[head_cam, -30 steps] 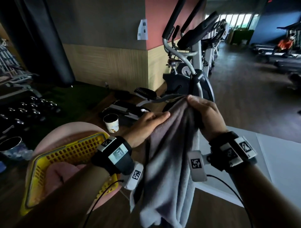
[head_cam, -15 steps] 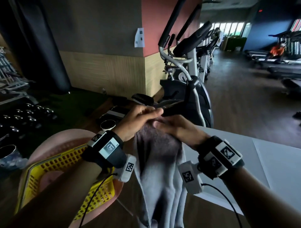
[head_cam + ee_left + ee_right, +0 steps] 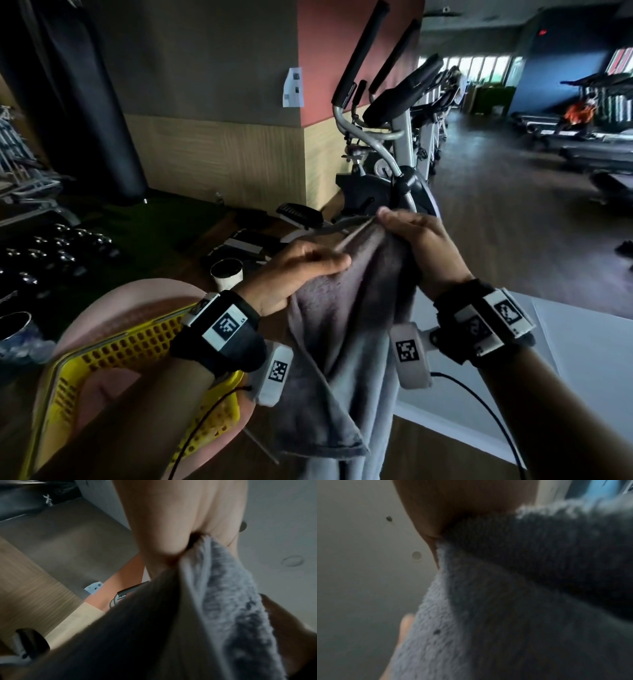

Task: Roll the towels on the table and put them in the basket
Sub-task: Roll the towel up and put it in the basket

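Note:
A grey towel (image 3: 346, 349) hangs in the air in front of me, held up by both hands at its top edge. My left hand (image 3: 301, 270) pinches the upper left part; in the left wrist view its thumb presses the fluffy cloth (image 3: 228, 601) against the fingers. My right hand (image 3: 414, 240) grips the upper right corner, and the right wrist view is filled with the same towel (image 3: 505, 608). The yellow slotted basket (image 3: 137, 346) sits on a pink round seat (image 3: 144, 294) at lower left, with a pink towel (image 3: 106, 387) inside. The white table (image 3: 565, 359) lies at lower right.
A paper cup (image 3: 226, 278) stands on the floor beyond the basket. An exercise bike (image 3: 387, 164) stands straight ahead, with dumbbells (image 3: 51, 250) on the floor at left. A metal cup (image 3: 17, 332) is at the far left edge. Open wooden floor stretches to the right.
Both hands have risen from half a second ago and moved apart along the towel's top edge, the right hand going up and to the right, spreading the cloth between them.

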`<action>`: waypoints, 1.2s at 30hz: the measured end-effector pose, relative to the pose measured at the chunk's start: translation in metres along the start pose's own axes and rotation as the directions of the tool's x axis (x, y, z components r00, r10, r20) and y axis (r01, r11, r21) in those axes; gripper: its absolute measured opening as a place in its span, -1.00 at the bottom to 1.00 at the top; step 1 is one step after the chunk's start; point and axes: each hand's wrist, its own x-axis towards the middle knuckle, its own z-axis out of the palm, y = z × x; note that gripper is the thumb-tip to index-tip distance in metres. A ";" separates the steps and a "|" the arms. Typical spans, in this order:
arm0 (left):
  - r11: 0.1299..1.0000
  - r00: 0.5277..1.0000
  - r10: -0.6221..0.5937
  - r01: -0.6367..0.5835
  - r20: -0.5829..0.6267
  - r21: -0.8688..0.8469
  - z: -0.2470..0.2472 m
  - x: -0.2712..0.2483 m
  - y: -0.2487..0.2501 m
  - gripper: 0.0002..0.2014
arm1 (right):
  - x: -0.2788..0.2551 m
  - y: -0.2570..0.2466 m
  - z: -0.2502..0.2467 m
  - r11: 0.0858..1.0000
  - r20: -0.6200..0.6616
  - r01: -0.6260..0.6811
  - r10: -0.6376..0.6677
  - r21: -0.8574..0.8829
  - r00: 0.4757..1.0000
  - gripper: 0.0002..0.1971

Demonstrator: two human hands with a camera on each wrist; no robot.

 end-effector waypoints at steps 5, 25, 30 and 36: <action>0.993 0.979 0.119 -0.117 -0.165 0.024 -0.008 0.010 0.010 -0.83 | -0.014 0.001 0.010 0.963 0.286 -0.036 0.115 -0.267 0.951 -0.83; 0.873 0.921 0.310 -0.177 -0.238 0.454 -0.010 0.023 0.013 -0.86 | -0.012 0.018 0.002 0.988 0.119 -0.079 0.095 -0.135 0.988 -0.73; 0.785 0.980 0.182 -0.095 -0.082 0.612 -0.010 0.027 0.000 -0.86 | -0.007 0.019 0.001 0.972 0.202 -0.036 0.085 -0.233 0.976 -0.81; 0.859 0.968 0.184 -0.073 -0.173 0.506 -0.026 0.026 0.011 -0.85 | -0.010 0.027 -0.004 0.979 0.123 -0.181 0.192 -0.096 0.974 -0.86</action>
